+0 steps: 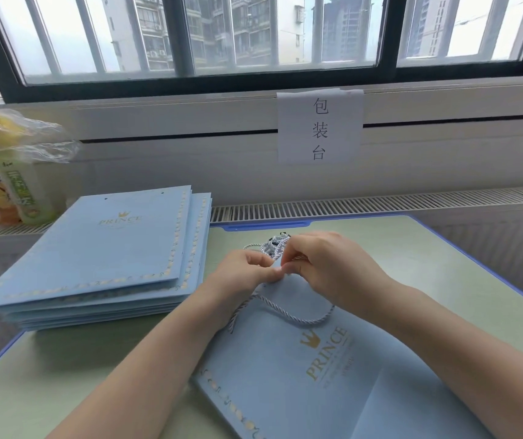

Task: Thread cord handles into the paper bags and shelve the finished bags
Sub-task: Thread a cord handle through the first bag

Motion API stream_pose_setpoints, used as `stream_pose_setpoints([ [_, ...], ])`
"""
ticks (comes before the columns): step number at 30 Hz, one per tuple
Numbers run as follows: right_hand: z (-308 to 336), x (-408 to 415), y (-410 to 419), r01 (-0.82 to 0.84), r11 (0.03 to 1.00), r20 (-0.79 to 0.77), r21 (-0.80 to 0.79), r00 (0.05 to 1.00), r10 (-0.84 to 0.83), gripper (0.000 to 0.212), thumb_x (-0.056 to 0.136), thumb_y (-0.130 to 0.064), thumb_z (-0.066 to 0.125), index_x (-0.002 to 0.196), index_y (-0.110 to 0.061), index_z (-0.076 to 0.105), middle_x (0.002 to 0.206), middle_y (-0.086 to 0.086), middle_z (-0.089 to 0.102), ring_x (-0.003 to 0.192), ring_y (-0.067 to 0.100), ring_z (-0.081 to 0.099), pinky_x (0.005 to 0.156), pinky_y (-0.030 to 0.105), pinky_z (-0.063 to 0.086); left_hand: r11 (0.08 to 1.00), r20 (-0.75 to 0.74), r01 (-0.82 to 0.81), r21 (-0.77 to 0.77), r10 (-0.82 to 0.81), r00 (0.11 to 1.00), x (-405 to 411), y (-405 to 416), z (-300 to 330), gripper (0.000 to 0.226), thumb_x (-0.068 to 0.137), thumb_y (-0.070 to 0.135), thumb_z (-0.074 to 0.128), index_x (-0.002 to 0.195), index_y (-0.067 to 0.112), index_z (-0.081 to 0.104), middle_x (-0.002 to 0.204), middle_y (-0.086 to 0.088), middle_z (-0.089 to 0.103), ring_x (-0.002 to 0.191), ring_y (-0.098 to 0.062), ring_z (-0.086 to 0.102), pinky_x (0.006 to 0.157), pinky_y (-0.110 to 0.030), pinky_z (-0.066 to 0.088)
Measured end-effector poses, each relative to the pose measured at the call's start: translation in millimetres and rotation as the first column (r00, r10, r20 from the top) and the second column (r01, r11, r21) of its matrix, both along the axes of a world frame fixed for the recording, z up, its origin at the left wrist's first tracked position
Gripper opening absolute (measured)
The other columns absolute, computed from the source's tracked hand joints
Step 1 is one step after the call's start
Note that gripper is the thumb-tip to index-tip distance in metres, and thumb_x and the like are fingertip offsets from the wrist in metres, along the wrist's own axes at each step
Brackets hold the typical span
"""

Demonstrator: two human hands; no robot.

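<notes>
Daylit barred window (254, 33) above white wall (190, 160) and radiator grille (365, 202).

Colours and patterns at the packing table.
Under both hands, pale blue paper bag (317, 375) with gold crown, lettering and dotted border; silver-and-white twisted cord (292, 313); left of the left hand, matching blue stack (101, 255); pale green mat (428, 258), blue-edged.

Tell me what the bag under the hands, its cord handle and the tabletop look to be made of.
Bag: smooth matte light-blue paper or thin card, creased flat, with gold print.
Cord handle: twisted textile rope, white with darker strands, faintly shiny; fibre unclear.
Tabletop: pale green hard smooth surface, likely laminate or plastic, with a blue moulded rim.
</notes>
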State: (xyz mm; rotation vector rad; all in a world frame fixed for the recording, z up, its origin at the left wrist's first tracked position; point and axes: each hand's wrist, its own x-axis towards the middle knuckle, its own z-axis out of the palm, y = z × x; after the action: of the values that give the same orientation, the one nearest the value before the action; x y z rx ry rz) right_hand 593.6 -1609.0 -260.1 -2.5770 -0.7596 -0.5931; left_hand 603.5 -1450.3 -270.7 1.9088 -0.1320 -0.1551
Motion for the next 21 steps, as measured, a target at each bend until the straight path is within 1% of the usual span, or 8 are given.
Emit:
stream_pose_setpoints([
  [3,-6,5,0,-0.027,0.99,-0.073,0.142,0.997,0.037,0.003,0.087,-0.021,0.065,0.084,-0.02,0.064,0.084,-0.007,0.067,0.082,0.013,0.06,0.073,0.034,0.048,0.999,-0.034,0.027,-0.047,-0.029,0.999,0,1,1,0.007,0.086,0.01,0.067,0.079,0.008,0.068,0.077,-0.007,0.065,0.07,-0.015,0.059,0.063,-0.018,0.047],
  [7,-7,7,-1,-0.043,0.939,-0.16,0.341,0.982,0.103,0.014,0.084,-0.011,0.069,0.077,-0.021,0.062,0.074,-0.016,0.062,0.072,-0.003,0.057,0.067,0.011,0.041,0.993,-0.118,0.038,-0.108,-0.05,0.992,-2,4,6,0.007,0.087,0.005,0.064,0.081,0.006,0.068,0.073,-0.009,0.065,0.06,-0.016,0.061,0.057,-0.019,0.05],
  [9,-5,7,-2,-0.056,0.917,-0.182,0.396,0.973,0.138,0.016,0.083,-0.01,0.07,0.077,-0.021,0.062,0.073,-0.017,0.061,0.073,-0.004,0.057,0.067,0.008,0.04,0.991,-0.16,0.034,-0.126,-0.054,0.986,-1,7,11,0.008,0.086,0.003,0.063,0.085,0.005,0.07,0.074,-0.012,0.066,0.061,-0.021,0.061,0.059,-0.022,0.049],
  [12,-6,6,-1,-0.109,0.929,-0.154,0.354,0.973,0.173,0.019,0.082,-0.009,0.071,0.075,-0.024,0.061,0.074,-0.019,0.06,0.075,-0.001,0.058,0.068,0.009,0.041,0.992,-0.169,0.033,-0.123,-0.054,0.984,0,8,13,0.009,0.085,0.0,0.061,0.087,0.002,0.069,0.077,-0.014,0.064,0.062,-0.022,0.059,0.06,-0.023,0.047],
  [14,-9,6,1,-0.146,0.952,-0.13,0.27,0.974,0.186,0.014,0.082,-0.009,0.071,0.078,-0.019,0.062,0.078,-0.018,0.056,0.075,0.001,0.055,0.067,0.009,0.039,0.993,-0.183,0.035,-0.117,-0.056,0.981,-1,7,12,0.011,0.085,0.0,0.059,0.093,0.001,0.067,0.081,-0.016,0.06,0.065,-0.023,0.056,0.06,-0.023,0.044],
  [16,-9,8,1,-0.148,0.965,-0.114,0.214,0.978,0.175,0.007,0.084,-0.01,0.069,0.081,-0.014,0.064,0.079,-0.013,0.054,0.076,0.006,0.053,0.067,0.012,0.038,0.993,-0.208,0.037,-0.11,-0.059,0.976,0,7,11,0.014,0.084,0.0,0.057,0.097,0.006,0.063,0.086,-0.017,0.052,0.073,-0.023,0.05,0.058,-0.025,0.038],
  [19,-7,10,-3,-0.14,0.97,-0.098,0.201,0.982,0.162,0.004,0.087,-0.01,0.065,0.084,-0.011,0.067,0.076,-0.017,0.051,0.072,-0.001,0.049,0.068,0.011,0.036,0.993,-0.256,0.026,-0.118,-0.056,0.965,0,7,13,0.017,0.08,0.007,0.058,0.097,0.012,0.058,0.09,-0.015,0.046,0.081,-0.025,0.041,0.056,-0.027,0.031],
  [21,-7,11,-4,-0.158,0.967,-0.096,0.201,0.979,0.18,0.007,0.088,-0.007,0.063,0.087,-0.01,0.069,0.077,-0.016,0.053,0.072,-0.005,0.049,0.069,0.009,0.036,0.989,-0.301,0.038,-0.14,-0.079,0.95,-2,7,13,0.031,0.066,0.017,0.063,0.096,0.016,0.055,0.093,-0.011,0.044,0.085,-0.026,0.038,0.057,-0.029,0.03],
])
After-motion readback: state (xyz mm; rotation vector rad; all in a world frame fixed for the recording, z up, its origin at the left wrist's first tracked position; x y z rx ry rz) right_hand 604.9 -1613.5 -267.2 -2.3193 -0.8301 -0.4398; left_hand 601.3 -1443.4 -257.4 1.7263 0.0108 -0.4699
